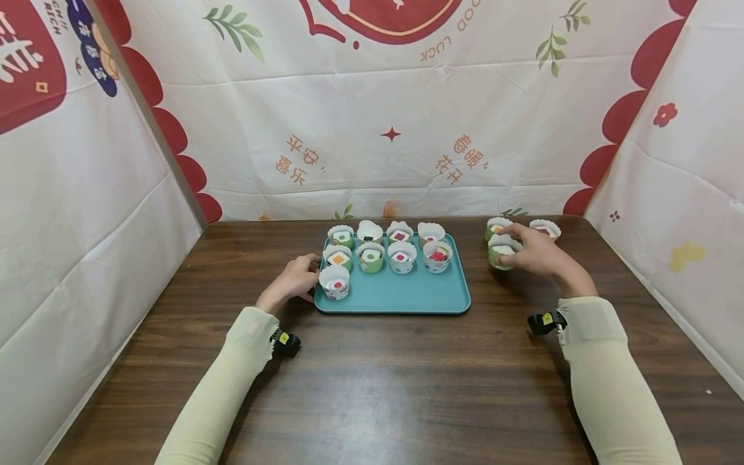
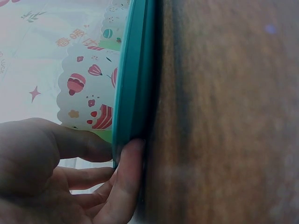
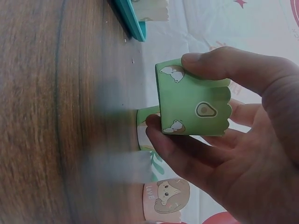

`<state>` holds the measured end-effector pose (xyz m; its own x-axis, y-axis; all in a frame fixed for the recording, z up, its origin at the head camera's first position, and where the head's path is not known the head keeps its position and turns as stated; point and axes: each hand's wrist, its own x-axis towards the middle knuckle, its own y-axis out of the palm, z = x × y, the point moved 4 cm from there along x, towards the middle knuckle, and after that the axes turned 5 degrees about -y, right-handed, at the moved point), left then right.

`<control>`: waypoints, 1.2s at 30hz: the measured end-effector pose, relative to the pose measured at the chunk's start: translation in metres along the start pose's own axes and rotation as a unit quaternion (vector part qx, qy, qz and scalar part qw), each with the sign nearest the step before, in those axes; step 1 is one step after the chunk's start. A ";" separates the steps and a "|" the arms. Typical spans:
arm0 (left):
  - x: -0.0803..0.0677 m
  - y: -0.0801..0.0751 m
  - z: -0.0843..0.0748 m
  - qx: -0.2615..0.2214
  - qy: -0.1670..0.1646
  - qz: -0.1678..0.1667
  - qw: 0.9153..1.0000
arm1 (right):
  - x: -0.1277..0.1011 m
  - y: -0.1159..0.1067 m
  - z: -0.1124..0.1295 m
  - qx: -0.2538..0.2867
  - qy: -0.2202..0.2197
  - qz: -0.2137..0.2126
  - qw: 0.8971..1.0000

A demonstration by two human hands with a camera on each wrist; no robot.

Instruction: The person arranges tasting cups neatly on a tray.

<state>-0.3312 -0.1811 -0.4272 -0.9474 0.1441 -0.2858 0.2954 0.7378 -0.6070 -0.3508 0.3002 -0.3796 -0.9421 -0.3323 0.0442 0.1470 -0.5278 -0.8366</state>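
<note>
A teal tray (image 1: 407, 294) lies mid-table with several printed paper cups on it, in two back rows plus one cup (image 1: 334, 282) at the front left. My left hand (image 1: 296, 276) is at the tray's left edge. In the left wrist view its thumb and a finger (image 2: 128, 177) pinch the tray rim (image 2: 133, 70) beside that cup (image 2: 88, 88). To the right of the tray, my right hand (image 1: 537, 253) grips a green cup (image 1: 501, 252). The cup (image 3: 194, 105) has an avocado print and sits between thumb and fingers of the right hand (image 3: 243, 154), its base slightly off the wood.
Two more cups stand on the table behind my right hand, one green (image 1: 497, 226) (image 3: 147, 128) and one pink-printed (image 1: 545, 228) (image 3: 163, 200). Printed cloth walls close in the back and both sides. The tray's corner (image 3: 133, 23) shows in the right wrist view.
</note>
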 end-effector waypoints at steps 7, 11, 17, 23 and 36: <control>0.000 0.000 0.001 0.002 0.000 -0.001 1.000 | 0.000 -0.001 0.003 0.000 -0.010 -0.004 1.000; 0.000 0.000 0.000 0.001 -0.001 -0.001 1.000 | 0.000 -0.001 0.005 0.003 -0.006 -0.005 1.000; 0.000 0.000 0.000 -0.001 -0.005 -0.001 1.000 | 0.001 0.001 0.007 0.020 0.003 -0.006 1.000; -0.002 0.000 0.000 0.004 -0.006 -0.003 1.000 | 0.003 0.003 0.012 0.025 -0.010 -0.016 0.999; -0.001 0.000 0.000 0.004 -0.004 -0.003 1.000 | 0.000 0.000 0.031 0.011 -0.022 -0.029 0.999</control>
<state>-0.3302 -0.1812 -0.4272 -0.9483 0.1334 -0.2881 0.2899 0.7336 -0.6147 -0.3418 0.2760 -0.3631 -0.9353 -0.3339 0.1170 0.0989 -0.5642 -0.8197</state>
